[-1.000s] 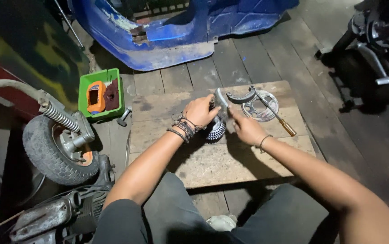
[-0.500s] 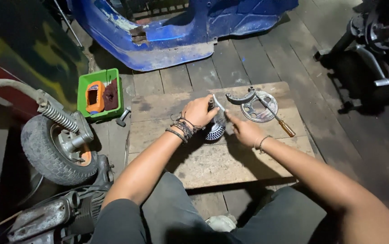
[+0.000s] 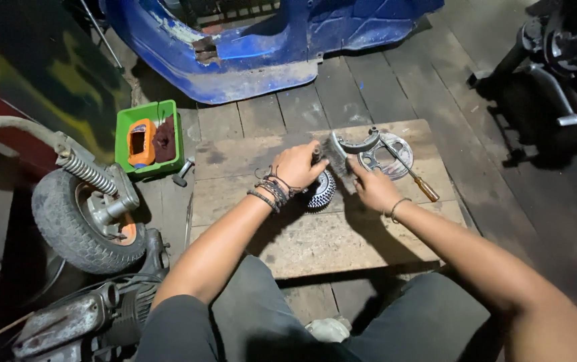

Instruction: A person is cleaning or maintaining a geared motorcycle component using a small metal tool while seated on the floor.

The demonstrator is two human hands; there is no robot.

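Blue plastic bodywork (image 3: pixel 262 40) fills the top of the view, above a floor of grey planks (image 3: pixel 369 87). Left of the knees a small tyred wheel (image 3: pixel 81 214) rests against an engine casing (image 3: pixel 74 322), and a wooden board (image 3: pixel 342 234) serves as the work surface. Behind its left corner sits a green tray (image 3: pixel 146 110) with an orange meter (image 3: pixel 141 142) in it. On the far right part of the board lie a round metal plate (image 3: pixel 390 153), a curved brake shoe (image 3: pixel 359 142) and a screwdriver (image 3: pixel 414 179). The left hand (image 3: pixel 295 167) is closed over the top of a toothed gear (image 3: pixel 322 191), which stands on the board near its middle, steadying it. The right hand (image 3: pixel 372 188) grips the handle of a brush (image 3: pixel 337 154), whose bristles touch the gear's upper side. Cleaning seems to be the step in hand; a further stroke would call for the left fingers to turn the gear so untouched teeth face the brush.
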